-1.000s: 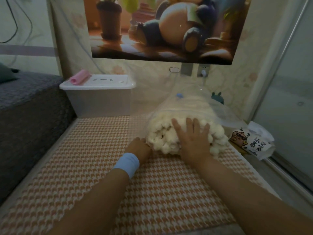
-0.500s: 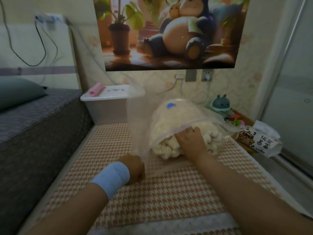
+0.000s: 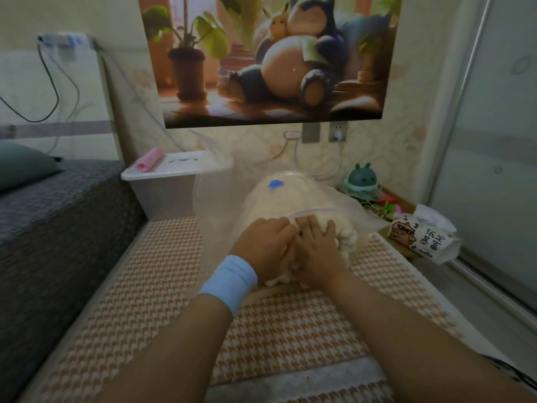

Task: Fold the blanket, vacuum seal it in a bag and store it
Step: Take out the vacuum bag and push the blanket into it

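Left hand [image 3: 263, 247] has left mat [image 3: 162, 289]; now beside right hand [image 3: 318, 247] on blanket [image 3: 345, 238] end at bag [image 3: 215, 205] mouth; right grip spread, pressing; left grip curved, pinch unclear; blanket mostly bagged; sealing likely next.

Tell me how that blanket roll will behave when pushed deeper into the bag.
The blanket looks fluffy, so it will likely squash rather than slide stiffly, and is probably light for its bulk. The thin clear bag looks limp and may bunch.
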{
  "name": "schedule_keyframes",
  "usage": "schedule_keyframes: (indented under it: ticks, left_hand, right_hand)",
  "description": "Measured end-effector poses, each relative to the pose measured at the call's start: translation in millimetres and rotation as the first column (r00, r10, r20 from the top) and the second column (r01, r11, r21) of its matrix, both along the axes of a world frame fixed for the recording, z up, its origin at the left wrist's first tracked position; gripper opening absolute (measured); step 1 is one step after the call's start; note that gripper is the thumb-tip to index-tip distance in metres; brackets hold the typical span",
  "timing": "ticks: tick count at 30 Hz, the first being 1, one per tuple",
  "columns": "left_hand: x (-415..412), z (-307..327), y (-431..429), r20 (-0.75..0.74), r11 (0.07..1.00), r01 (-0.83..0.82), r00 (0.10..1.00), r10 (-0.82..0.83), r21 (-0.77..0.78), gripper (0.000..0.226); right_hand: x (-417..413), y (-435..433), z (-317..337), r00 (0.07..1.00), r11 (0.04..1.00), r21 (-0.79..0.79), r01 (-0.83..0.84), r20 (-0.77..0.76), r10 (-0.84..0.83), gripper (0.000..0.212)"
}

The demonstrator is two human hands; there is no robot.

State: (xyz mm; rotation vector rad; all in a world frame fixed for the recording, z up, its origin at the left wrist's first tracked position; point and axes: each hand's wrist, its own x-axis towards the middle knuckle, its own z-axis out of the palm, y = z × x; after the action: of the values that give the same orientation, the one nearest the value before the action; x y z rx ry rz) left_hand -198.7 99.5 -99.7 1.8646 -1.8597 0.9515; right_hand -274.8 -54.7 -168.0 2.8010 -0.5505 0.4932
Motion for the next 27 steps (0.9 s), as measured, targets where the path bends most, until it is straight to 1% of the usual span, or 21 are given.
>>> schedule_keyframes:
  ticks: [2,3,4,5,7,8,9,11,12,14,16,17,18,20,21,22,23,24,25,26,27]
  left_hand:
    - [2.6,-24.7,-11.7,-0.018,0.985,0.057,0.998,-0.055,0.162,0.022]
    - [6.4,-38.3,-17.2,0.008,0.967,0.042,0.999,-0.046,0.251,0.028]
    - [7.4,-47.8,-21.2,0.042,0.933,-0.022,0.999,0.007,0.36,0.033]
    - [7.2,-56.0,-24.5,0.086,0.879,-0.128,0.991,0.1,0.46,0.036]
    - [8.4,-71.4,-29.7,0.156,0.747,-0.305,0.951,0.265,0.59,0.032]
    - [10.2,-79.2,-32.6,0.166,0.674,-0.365,0.925,0.343,0.643,0.028]
    - [10.5,-85.7,-34.4,0.159,0.628,-0.398,0.901,0.403,0.669,0.026]
    - [11.0,-98.5,-35.4,0.163,0.613,-0.419,0.888,0.429,0.67,0.026]
    - [10.8,-101.0,-36.4,0.163,0.615,-0.428,0.884,0.439,0.662,0.026]
    - [8.4,-97.0,-36.9,0.185,0.579,-0.449,0.87,0.457,0.681,0.027]
    - [13.8,-99.4,-41.6,0.088,0.624,-0.376,0.893,0.441,0.685,0.027]
    - [16.0,-100.0,-40.6,0.078,0.609,-0.343,0.905,0.419,0.715,0.028]
    - [18.4,-100.8,-42.1,0.011,0.609,-0.292,0.906,0.423,0.738,0.029]
    - [14.0,-93.5,-37.0,-0.021,0.6,-0.27,0.901,0.433,0.753,0.032]
    - [9.4,-85.9,-33.7,-0.034,0.628,-0.24,0.919,0.393,0.741,0.036]
    - [5.9,-79.1,-30.8,-0.036,0.67,-0.211,0.942,0.335,0.712,0.04]
    - [0.6,-69.1,-25.4,-0.045,0.701,-0.182,0.955,0.292,0.69,0.042]
    - [-1.5,-62.0,-20.5,-0.034,0.708,-0.165,0.966,0.258,0.686,0.04]
    - [-1.1,-56.7,-15.9,-0.003,0.657,-0.192,0.959,0.284,0.729,0.034]
    - [-0.9,-53.2,-10.7,-0.01,0.61,-0.188,0.952,0.307,0.77,0.028]
    - [-1.8,-48.7,-4.4,-0.003,0.577,-0.174,0.956,0.292,0.798,0.023]
  right_hand:
    - [-2.1,-5.4,2.3,0.998,0.998,0.028,0.056,-0.018,-0.056,0.106]
    - [-2.8,-8.5,4.8,0.997,0.997,0.032,0.073,-0.01,-0.073,0.104]
    - [-4.6,-12.7,7.4,0.996,0.996,0.018,0.091,-0.007,-0.091,0.099]
    - [-6.1,-16.8,9.7,0.995,0.995,0.006,0.101,-0.026,-0.101,0.091]
    - [-8.9,-23.1,13.2,0.992,0.993,0.032,0.113,-0.057,-0.111,0.079]
    - [-9.8,-24.1,14.7,0.991,0.992,0.046,0.118,-0.067,-0.114,0.076]
    - [-10.2,-23.2,16.1,0.991,0.991,0.058,0.121,-0.068,-0.117,0.073]
    - [-8.1,-21.9,16.1,0.99,0.988,0.091,0.126,-0.069,-0.12,0.07]
    - [-6.8,-20.4,15.4,0.99,0.987,0.1,0.129,-0.068,-0.122,0.071]
    - [-4.8,-15.2,10.3,0.989,0.986,0.092,0.138,-0.069,-0.132,0.076]
    - [-2.5,-9.8,-2.7,0.993,0.989,0.09,0.116,-0.04,-0.112,0.083]
    - [-2.4,-5.8,-9.0,0.996,0.991,0.096,0.093,-0.013,-0.092,0.088]
    - [-1.7,-2.9,-14.5,0.998,0.994,0.084,0.068,0.01,-0.069,0.093]
    - [0.7,-0.9,-19.9,0.999,0.999,0.026,0.044,-0.003,-0.044,0.1]
    - [2.2,-0.8,-18.3,0.998,0.998,0.012,0.061,-0.032,-0.06,0.101]
    - [4.5,-0.7,-16.1,0.996,0.996,0.002,0.086,-0.034,-0.085,0.096]
    - [8.1,-2.0,-13.4,0.993,0.994,-0.012,0.109,-0.031,-0.11,0.085]
    - [11.8,-3.0,-9.1,0.992,0.992,-0.029,0.125,-0.033,-0.126,0.073]
    - [14.0,-3.9,-4.2,0.99,0.99,-0.037,0.133,-0.05,-0.135,0.066]
    - [15.9,-5.2,-0.4,0.99,0.99,-0.059,0.128,-0.059,-0.131,0.066]
    - [17.1,-6.2,3.3,0.987,0.988,-0.083,0.131,-0.083,-0.138,0.069]
